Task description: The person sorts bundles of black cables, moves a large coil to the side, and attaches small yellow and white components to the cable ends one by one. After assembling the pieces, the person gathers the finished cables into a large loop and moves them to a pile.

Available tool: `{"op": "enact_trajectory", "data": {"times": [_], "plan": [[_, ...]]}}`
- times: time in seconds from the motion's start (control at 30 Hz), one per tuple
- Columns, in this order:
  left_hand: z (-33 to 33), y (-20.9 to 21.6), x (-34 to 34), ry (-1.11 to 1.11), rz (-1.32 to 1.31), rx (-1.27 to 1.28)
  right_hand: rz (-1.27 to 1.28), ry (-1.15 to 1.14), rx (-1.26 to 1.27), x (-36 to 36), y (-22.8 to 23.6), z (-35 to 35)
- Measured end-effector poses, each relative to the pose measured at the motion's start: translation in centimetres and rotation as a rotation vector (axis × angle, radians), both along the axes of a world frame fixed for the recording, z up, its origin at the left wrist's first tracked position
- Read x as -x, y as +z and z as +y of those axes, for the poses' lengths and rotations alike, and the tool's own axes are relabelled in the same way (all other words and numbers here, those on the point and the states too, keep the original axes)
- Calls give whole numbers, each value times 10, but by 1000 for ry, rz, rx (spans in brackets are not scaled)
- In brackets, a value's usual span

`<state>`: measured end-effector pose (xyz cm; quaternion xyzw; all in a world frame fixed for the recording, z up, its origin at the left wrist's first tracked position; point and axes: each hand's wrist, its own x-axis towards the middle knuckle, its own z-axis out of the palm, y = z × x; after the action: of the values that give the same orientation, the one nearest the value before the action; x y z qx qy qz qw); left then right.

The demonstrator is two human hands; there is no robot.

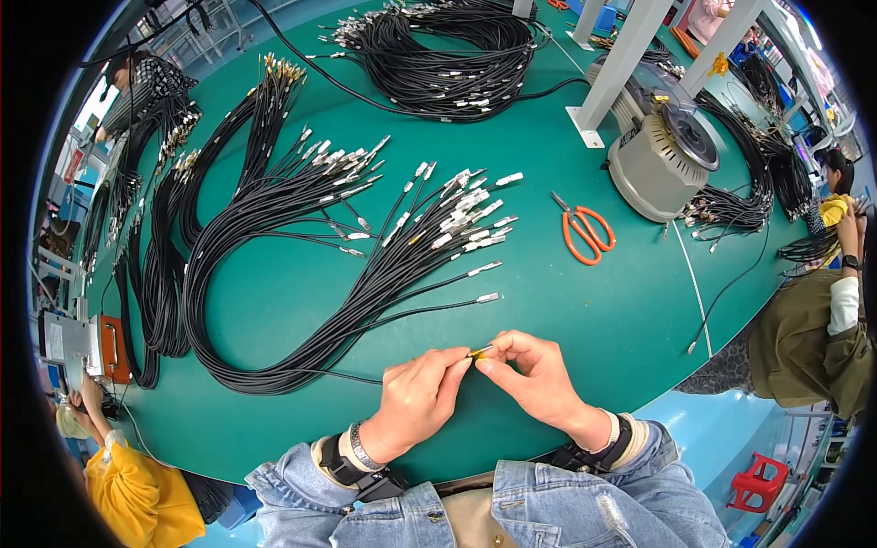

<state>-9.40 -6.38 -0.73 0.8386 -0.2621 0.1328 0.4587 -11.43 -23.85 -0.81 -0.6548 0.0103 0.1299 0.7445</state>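
item: denim jacket [311, 489], worn, at six o'clock, with black wrist straps [340, 464] at both cuffs.

item: left hand [416, 402], at the near table edge; thumb and fingers pinched a thin black cable [352, 375] close to its end, the cable trailing off toward nine o'clock.

item: right hand [537, 376], fingertips meeting the left's; thumb and forefinger grasped the same small yellowish end, its details too small to tell.

clock taken from the hands, as follows.

item: green table [557, 306], curved by the lens, beneath everything listed next.

item: bundle of black cables [206, 297], looped at ten o'clock, its white-sleeved ends [454, 219] fanned toward twelve.

item: cutters [574, 216], orange-handled, between one and two o'clock, apart from the cables.

item: grey machine [644, 178], rounded, farther along that line.

item: large coil of black cable [438, 87], far at twelve o'clock.
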Motion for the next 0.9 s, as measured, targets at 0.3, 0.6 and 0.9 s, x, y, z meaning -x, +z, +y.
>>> {"op": "enact_trajectory", "data": {"times": [0.3, 0.6, 0.9], "plan": [[2, 1, 2, -28, 104, 4, -14, -11, -17, 0, -3, 3], [5, 6, 1, -58, 238, 44, -36, -8, 28, 0, -3, 2], [21, 18, -14, -317, 672, 108, -423, -14, 332, -3, 0, -1]]}}
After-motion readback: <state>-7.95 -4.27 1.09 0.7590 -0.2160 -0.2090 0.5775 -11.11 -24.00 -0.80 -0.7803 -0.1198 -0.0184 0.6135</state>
